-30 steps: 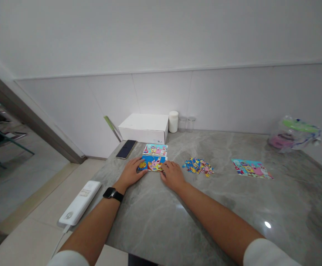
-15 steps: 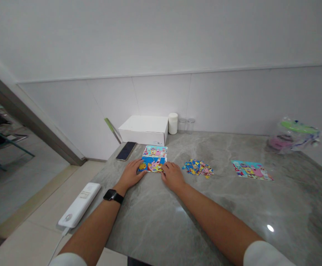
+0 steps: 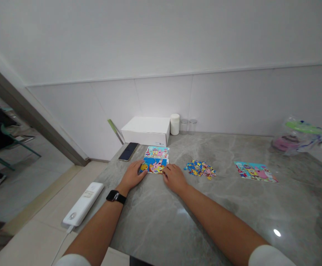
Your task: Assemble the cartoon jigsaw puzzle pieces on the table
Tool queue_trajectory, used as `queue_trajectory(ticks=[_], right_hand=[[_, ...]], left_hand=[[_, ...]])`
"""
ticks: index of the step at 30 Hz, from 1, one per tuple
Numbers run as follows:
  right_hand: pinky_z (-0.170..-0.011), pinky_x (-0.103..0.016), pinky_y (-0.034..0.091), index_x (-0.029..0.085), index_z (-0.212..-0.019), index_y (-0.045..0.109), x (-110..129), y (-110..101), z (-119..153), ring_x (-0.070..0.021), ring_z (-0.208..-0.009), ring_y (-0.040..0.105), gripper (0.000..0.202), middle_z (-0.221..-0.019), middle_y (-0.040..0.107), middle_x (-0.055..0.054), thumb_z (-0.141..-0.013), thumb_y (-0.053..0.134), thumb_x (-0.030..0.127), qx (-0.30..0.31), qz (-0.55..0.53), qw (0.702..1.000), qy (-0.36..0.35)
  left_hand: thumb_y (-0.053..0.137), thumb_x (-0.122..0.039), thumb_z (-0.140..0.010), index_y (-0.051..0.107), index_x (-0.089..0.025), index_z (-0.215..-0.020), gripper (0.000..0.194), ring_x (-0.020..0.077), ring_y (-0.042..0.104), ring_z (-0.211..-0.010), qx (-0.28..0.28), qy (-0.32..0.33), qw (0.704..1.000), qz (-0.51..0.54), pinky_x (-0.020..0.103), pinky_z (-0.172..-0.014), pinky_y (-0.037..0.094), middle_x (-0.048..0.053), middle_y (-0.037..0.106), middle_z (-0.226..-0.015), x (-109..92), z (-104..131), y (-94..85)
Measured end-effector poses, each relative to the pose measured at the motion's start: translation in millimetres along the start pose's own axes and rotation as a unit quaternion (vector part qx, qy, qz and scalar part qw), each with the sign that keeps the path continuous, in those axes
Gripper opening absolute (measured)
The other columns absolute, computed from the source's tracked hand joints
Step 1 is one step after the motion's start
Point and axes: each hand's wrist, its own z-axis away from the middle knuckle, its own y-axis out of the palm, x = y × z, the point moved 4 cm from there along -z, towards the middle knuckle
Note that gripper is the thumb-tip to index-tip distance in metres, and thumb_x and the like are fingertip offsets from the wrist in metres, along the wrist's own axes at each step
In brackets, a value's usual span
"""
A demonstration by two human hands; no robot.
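Near the centre of the frame, a two-panel picture sheet (image 3: 155, 161) lies on the table (image 3: 149, 218), the left hand (image 3: 131, 176) at its lower-left corner, the right hand (image 3: 176, 178) at its lower-right. Each grip rests with curled fingers at the edge; I cannot tell if either pinches. Right of centre sit loose puzzle pieces (image 3: 200, 169). Behind the sheet stands a shut white box (image 3: 145, 125) (its contents hidden). At right, a clear bag (image 3: 298, 137) holds something pink.

Pale wall (image 3: 161, 40) behind grey marbled table (image 3: 155, 218)
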Motion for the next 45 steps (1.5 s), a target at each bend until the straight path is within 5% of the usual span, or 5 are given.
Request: queue_trajectory(ticks=[19,25,36,41,45], right_hand=[[-0.101,-0.035,0.044,0.02,-0.111,0.073,2.4,-3.2,2.6,-0.0232,-0.112,0.061,0.017,-0.117,0.07,-0.009,-0.098,0.062,0.021,0.005,-0.01,1.0,-0.006],[-0.103,-0.036,0.047,0.022,-0.111,0.073,-8.5,-28.5,-0.3,-0.0222,-0.111,0.063,0.021,-0.116,0.072,-0.008,-0.098,0.058,0.017,-0.084,-0.074,0.994,-0.009],[-0.102,-0.04,0.05,0.023,-0.106,0.075,-92.8,-145.6,21.8,-0.0247,-0.106,0.066,0.026,-0.107,0.074,-0.008,-0.098,0.05,0.022,-0.268,-0.1,0.958,0.014],[-0.103,-0.043,0.051,0.023,-0.111,0.073,-137.6,-137.0,72.8,-0.0266,-0.108,0.066,0.027,-0.11,0.075,-0.009,-0.097,0.05,0.026,-0.242,-0.051,0.967,0.065],[-0.1,-0.043,0.052,0.022,-0.11,0.073,-159.2,-111.4,102.2,-0.0265,-0.107,0.066,0.027,-0.109,0.075,-0.01,-0.097,0.05,0.026,-0.201,-0.042,0.972,0.114]], left_hand=[[0.058,-0.05,-0.097,0.063,-0.019,-0.137,0.052,0.0316,0.065,-0.127,-0.017,-0.018,1.0,0.001,0.052,-0.115,0.05,0.014,0.069,-0.137,0.5,2.1,-1.4],[0.055,-0.043,-0.099,0.065,-0.02,-0.134,0.043,0.0294,0.061,-0.132,-0.065,-0.013,0.998,0.02,0.052,-0.119,0.046,0.012,0.068,-0.138,-6.5,0.7,-17.5],[0.051,-0.034,-0.103,0.071,-0.021,-0.101,0.024,0.0223,0.067,-0.097,-0.102,0.093,0.982,0.132,0.04,-0.094,0.054,0.007,0.074,-0.1,-167.9,-50.1,-22.1],[0.053,-0.03,-0.102,0.072,-0.021,-0.1,0.021,0.0177,0.064,-0.078,0.005,0.089,0.974,0.21,0.032,-0.074,0.051,0.004,0.073,-0.091,-219.8,-53.8,34.2],[0.055,-0.025,-0.1,0.072,-0.022,-0.099,0.017,0.0186,0.065,-0.079,0.073,0.107,0.973,0.193,0.033,-0.075,0.053,0.004,0.073,-0.091,-221.5,-43.1,72.4]])
